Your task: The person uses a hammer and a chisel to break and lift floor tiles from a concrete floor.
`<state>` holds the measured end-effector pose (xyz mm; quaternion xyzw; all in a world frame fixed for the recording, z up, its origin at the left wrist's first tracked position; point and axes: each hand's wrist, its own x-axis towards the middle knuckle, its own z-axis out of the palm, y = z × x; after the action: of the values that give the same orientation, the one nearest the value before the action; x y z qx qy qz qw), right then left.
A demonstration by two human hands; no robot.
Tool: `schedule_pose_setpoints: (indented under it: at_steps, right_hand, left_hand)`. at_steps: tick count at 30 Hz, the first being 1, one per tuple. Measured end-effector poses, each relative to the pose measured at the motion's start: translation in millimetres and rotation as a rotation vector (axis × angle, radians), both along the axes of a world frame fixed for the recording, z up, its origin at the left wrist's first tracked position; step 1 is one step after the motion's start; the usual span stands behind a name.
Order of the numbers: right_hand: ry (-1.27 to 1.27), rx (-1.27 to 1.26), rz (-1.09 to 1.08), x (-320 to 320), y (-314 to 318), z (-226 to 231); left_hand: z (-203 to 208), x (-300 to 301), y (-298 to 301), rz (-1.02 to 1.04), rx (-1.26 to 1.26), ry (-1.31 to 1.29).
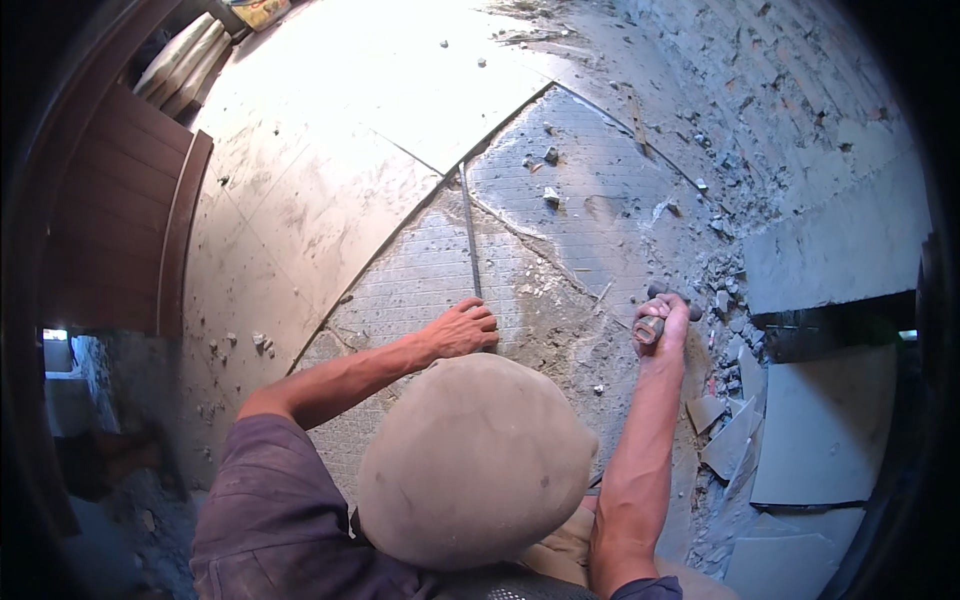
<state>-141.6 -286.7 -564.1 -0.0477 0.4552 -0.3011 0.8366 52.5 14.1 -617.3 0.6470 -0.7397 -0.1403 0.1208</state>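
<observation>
My left hand (463, 328) is closed around the near end of a long, thin dark metal bar (470, 230). The bar slants away from me over ridged grey mortar (400, 265), and its far tip meets the edge of the pale floor tiles (330, 190). Off to the right, my right hand (663, 322) grips a hammer (650, 331) by its handle, with the butt of the handle turned up toward the view. Dark parts of the hammer's head show beyond the fingers. A beige cap (475, 460) covers the lower middle of the picture.
Broken tile pieces (735, 438) and rubble lie along the right side, beside large pale slabs (825, 425). At the left stands a brown wooden panel (120, 210). Small mortar lumps (551, 196) sit on the stripped floor. A rough, chipped wall (800, 90) rises at the upper right.
</observation>
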Motion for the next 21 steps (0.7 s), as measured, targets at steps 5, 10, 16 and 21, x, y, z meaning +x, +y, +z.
schedule_pose_setpoints:
  at_steps: [5, 10, 16, 21]
  right_hand:
    - [-0.014, 0.028, -0.015, -4.0, -1.2, 6.0]
    - [-0.006, 0.027, -0.024, -3.0, -0.9, 13.1]
    - [-0.014, 0.056, -0.019, -6.5, -3.9, 16.5]
    - [-0.086, 0.091, -0.039, -11.0, -2.9, 14.5]
  left_hand:
    - [2.7, 1.0, 20.5, 0.054, 0.063, 0.024]
    - [-1.1, 14.9, 60.6, 0.101, 0.111, -0.031]
    - [23.9, 27.6, 92.4, 0.137, 0.107, -0.042]
    - [29.8, 43.1, 128.1, 0.176, 0.244, -0.228]
